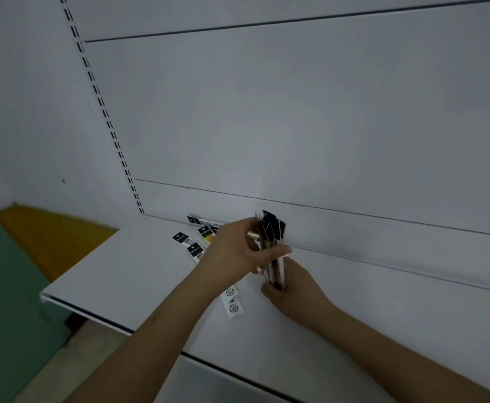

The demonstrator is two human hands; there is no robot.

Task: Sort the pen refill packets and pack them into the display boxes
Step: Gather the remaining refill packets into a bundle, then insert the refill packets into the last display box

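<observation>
A bundle of pen refill packets [272,251] is held upright above the white shelf [121,274], near the shelf's back edge, its black header cards fanned at the top and its pale lower ends pointing down. The right hand [293,289] grips the bundle's lower end, fingers curled round it from below. The left hand [232,248] grasps the bundle's middle from the left, the thumb lying across the front of the packets and the fingers wrapped behind; the exact number of packets in the bundle cannot be told.

Loose refill packets [194,245] lie flat on the shelf to the left of the bundle, partly hidden by the left hand; their black headers point toward the shelf's back edge, and one shows a yellow patch. Further packet ends [232,303], white with round printed marks, lie on the shelf below the left wrist, toward the shelf's front edge.

The shelf's back edge meets a white back panel [296,126] crossed by thin dark horizontal seams. A slotted upright [104,112] with paired dark slots rises from the shelf's back left corner. Beyond the shelf's left end, a yellow surface [49,234] and a green surface [2,286] are seen; what they belong to cannot be told. Below the shelf's front edge a second white ledge [223,385] is visible.
</observation>
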